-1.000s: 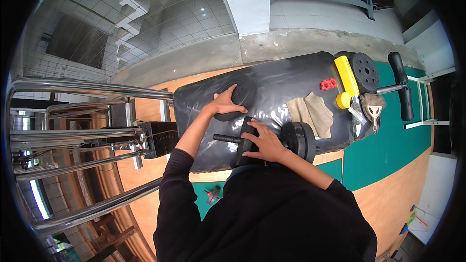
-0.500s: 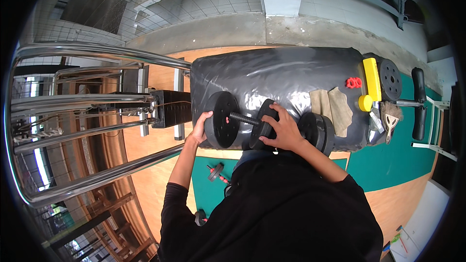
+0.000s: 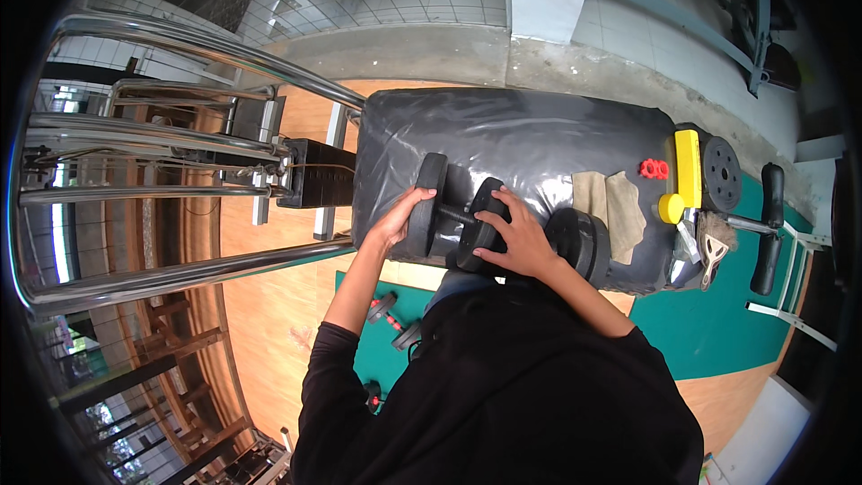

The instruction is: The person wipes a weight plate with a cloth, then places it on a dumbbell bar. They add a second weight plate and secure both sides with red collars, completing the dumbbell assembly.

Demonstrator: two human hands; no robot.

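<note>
While steel tubing [image 3: 193,276] runs in from the left, a small dumbbell [image 3: 382,307] lies on the green mat [image 3: 364,359] beside the bench [image 3: 521,126]. Left hand [image 3: 392,223]: fingers curled on the rim of the outer plate [image 3: 431,178], gripping it. Change: a second ago this plate lay flat on the bench, apart from the bar [image 3: 456,214]; now it stands on edge at the bar's left end, roughly parallel to the inner plate [image 3: 473,235]. Looks lined up, maybe already on the bar; can't tell if the bar passes through, since its tip is hidden. Right hand [image 3: 527,238]: fingers spread but gripping the inner plate, still there, seemingly steadying it. Right-end plates [image 3: 576,242] rest on the bench. Further right: tan cloth [image 3: 620,216], red collars [image 3: 654,168] untouched, yellow box [image 3: 689,169], brush [image 3: 716,251].
</note>
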